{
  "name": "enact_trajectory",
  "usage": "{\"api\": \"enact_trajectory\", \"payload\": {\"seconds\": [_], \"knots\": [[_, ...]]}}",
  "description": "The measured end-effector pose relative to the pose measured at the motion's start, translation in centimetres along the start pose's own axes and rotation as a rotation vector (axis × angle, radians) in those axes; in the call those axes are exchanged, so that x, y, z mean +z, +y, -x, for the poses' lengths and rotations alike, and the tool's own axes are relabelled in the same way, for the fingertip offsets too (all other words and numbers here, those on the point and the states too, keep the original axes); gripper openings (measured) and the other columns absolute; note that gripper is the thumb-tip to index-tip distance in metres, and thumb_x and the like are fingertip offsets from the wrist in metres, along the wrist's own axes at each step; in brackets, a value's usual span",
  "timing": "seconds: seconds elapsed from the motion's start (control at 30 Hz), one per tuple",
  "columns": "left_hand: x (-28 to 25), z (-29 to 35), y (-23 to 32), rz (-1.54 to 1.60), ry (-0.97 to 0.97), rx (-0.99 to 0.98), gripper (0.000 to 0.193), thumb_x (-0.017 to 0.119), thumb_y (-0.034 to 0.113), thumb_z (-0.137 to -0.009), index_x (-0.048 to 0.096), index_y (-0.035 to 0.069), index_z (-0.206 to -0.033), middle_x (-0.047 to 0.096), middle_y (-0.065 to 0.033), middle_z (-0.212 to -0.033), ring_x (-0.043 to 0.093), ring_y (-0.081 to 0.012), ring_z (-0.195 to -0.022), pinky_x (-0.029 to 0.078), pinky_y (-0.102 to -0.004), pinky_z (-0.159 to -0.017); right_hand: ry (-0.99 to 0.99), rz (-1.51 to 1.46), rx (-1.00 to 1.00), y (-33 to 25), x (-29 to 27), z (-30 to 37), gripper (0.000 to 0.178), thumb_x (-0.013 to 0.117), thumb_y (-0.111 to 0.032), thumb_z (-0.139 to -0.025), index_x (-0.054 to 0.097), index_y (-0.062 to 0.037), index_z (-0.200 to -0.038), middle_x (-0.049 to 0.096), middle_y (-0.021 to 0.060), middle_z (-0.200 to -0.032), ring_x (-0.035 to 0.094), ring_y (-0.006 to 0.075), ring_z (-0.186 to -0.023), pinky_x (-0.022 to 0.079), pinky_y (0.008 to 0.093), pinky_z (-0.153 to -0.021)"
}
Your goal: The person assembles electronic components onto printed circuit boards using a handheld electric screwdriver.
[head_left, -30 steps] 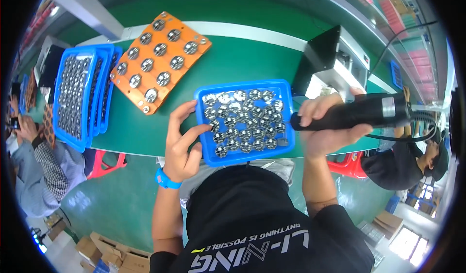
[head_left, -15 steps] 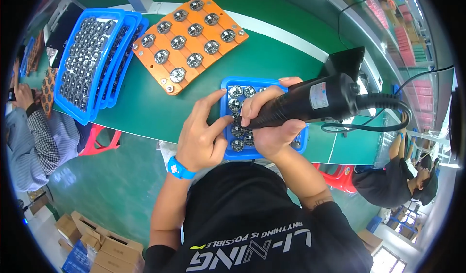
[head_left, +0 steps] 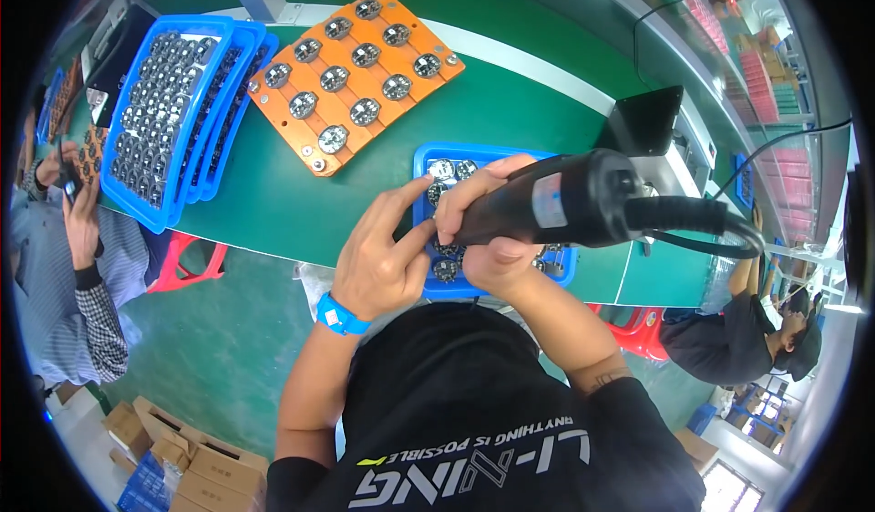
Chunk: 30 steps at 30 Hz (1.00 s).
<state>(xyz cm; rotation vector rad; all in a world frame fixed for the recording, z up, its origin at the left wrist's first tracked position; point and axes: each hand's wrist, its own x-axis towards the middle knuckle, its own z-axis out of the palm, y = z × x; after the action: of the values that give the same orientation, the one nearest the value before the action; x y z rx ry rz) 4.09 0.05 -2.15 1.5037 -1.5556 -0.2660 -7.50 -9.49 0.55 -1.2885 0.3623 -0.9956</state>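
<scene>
My right hand [head_left: 492,230] is wrapped round a thick black corded electric screwdriver [head_left: 565,204], tilted so that its cord end points right. Its working tip is hidden by my fingers. Below it, a blue tray [head_left: 421,161] holds several round metal-and-black parts [head_left: 446,270]. My left hand [head_left: 378,257] reaches over the tray's left rim, its index finger and thumb apart. The index fingertip is by a round part [head_left: 441,170] at the upper left; the thumb is close to the screwdriver's front end. Whether the left fingers touch a part, I cannot tell.
Beyond my left hand lies an orange fixture plate [head_left: 351,102] with round parts in its recesses. Stacked blue trays [head_left: 137,170] of similar parts stand farther left. A black screen [head_left: 645,120] stands at the right. Co-workers sit on both sides, beside red stools [head_left: 196,261].
The screwdriver and my right hand have shifted slightly left, and the tool's cord end has swung lower. My left hand stays nearly in place. The left co-worker's hands have moved.
</scene>
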Motion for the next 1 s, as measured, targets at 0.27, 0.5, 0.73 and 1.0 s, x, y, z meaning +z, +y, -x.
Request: {"api": "enact_trajectory", "payload": {"seconds": [0.27, 0.5, 0.73, 1.0], "knots": [[0.4, 0.0, 0.3, -0.037, 0.005, 0.001, 0.026, 0.058, -0.005, -0.062, 0.068, -0.005, -0.086, 0.057, -0.0227, -0.126, 0.061, -0.0371, -0.101, 0.054, -0.0435, -0.083, 0.087, -0.037, -0.104, 0.5, 0.3, 0.1, 0.075, 0.068, -0.06, -0.084, 0.035, -0.0086, -0.126, 0.057, 0.0114, -0.068, 0.053, 0.0182, -0.051, 0.048, 0.0296, -0.051], [0.3, -0.1, 0.2, 0.079, 0.066, -0.068, 0.025, 0.06, -0.004, -0.065, 0.073, 0.0, -0.085, 0.057, -0.0222, -0.127, 0.061, -0.037, -0.105, 0.055, -0.0415, -0.085, 0.325, -0.234, -0.257, -6.8, -3.5, -1.4, 0.102, 0.036, -0.086, -0.082, 0.015, -0.0109, -0.148, 0.056, 0.0121, -0.07, 0.055, 0.021, -0.048, 0.05, 0.0351, -0.05], [1.2, -1.9, 1.7, -0.225, 0.099, -0.011, 0.024, 0.067, 0.005, -0.068, 0.074, 0.003, -0.091, 0.055, -0.0213, -0.131, 0.056, -0.0409, -0.109, 0.052, -0.045, -0.085, 0.528, 0.157, -0.494, -12.0, -12.1, -1.2, 0.09, 0.033, -0.08, -0.089, 0.033, -0.0062, -0.14, 0.052, 0.0091, -0.065, 0.044, 0.019, -0.045, 0.038, 0.0349, -0.048], [1.3, -2.8, 2.3, -0.282, -0.057, 0.003, 0.022, 0.063, 0.005, -0.076, 0.074, 0.0, -0.094, 0.054, -0.0244, -0.132, 0.054, -0.0422, -0.115, 0.046, -0.0483, -0.095, 0.73, 0.327, -0.522, -13.0, -15.2, -0.9, 0.085, 0.03, -0.082, -0.087, 0.035, -0.0085, -0.13, 0.052, 0.0097, -0.062, 0.043, 0.0207, -0.042, 0.039, 0.0341, -0.044]]}}
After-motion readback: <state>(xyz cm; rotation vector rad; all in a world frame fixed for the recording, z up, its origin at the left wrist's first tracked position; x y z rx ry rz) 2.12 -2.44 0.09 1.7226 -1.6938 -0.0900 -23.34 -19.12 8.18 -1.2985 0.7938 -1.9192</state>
